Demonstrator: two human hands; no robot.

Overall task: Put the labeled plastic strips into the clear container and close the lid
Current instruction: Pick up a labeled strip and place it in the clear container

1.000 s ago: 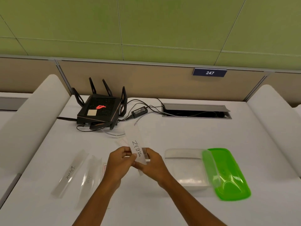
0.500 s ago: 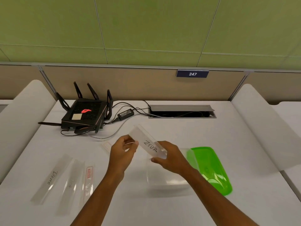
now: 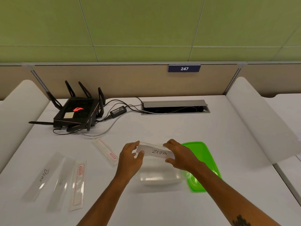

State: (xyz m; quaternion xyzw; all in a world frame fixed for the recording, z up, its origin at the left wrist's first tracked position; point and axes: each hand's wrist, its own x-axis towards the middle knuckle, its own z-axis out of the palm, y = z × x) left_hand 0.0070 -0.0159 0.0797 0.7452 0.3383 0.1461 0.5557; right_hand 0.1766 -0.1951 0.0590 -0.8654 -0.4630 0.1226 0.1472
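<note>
Two hands, left hand point(image 3: 130, 158) and right hand point(image 3: 180, 156), pinch the ZEBRA strip point(image 3: 154, 152) by its ends above the clear container point(image 3: 158, 176); green lid point(image 3: 202, 162) lies just right, bare table point(image 3: 162, 207) nearer.

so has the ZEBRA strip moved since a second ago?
Yes. The ZEBRA strip, held by both hands, went from upright left of the clear container to lying level over it, nearer the green lid.

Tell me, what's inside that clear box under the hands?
The clear container seems to hold nothing yet. The ZEBRA strip, held by the left hand and right hand, covers its far part, so that stays unseen.
</note>
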